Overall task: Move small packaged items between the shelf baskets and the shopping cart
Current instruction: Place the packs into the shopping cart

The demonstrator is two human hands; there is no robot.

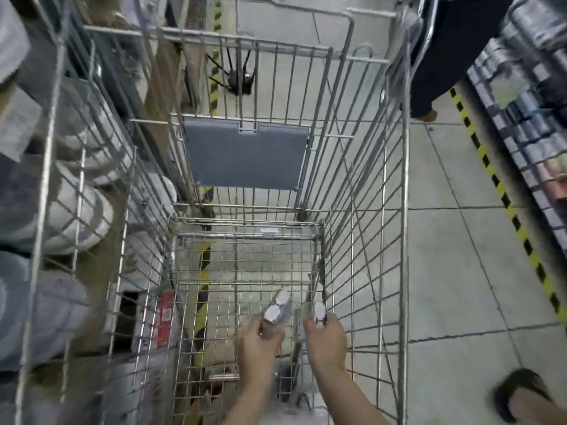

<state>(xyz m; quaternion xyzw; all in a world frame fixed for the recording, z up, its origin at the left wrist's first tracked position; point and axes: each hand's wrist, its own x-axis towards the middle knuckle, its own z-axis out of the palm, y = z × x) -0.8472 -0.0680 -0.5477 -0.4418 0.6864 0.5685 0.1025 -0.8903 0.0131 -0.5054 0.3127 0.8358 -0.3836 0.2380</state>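
Observation:
I look down into a wire shopping cart (405, 210). Both my hands are low inside it, near its mesh bottom. My left hand (256, 345) grips a small grey-white packet (277, 308), possibly two stacked. My right hand (326, 342) holds another small white packet (319, 311) close to the cart's right wall. The two packets are a short gap apart. Wire shelf baskets (76, 185) with blurred grey and white packaged goods stand to the left of the cart.
A grey plastic flap (245, 157) hangs at the cart's far end. A red and white box (164, 317) sits outside the cart's left wall. Yellow-black floor tape (506, 204) runs along a stocked shelf at the right. A person's legs (441, 56) stand far right; a sandalled foot (521, 397) is near.

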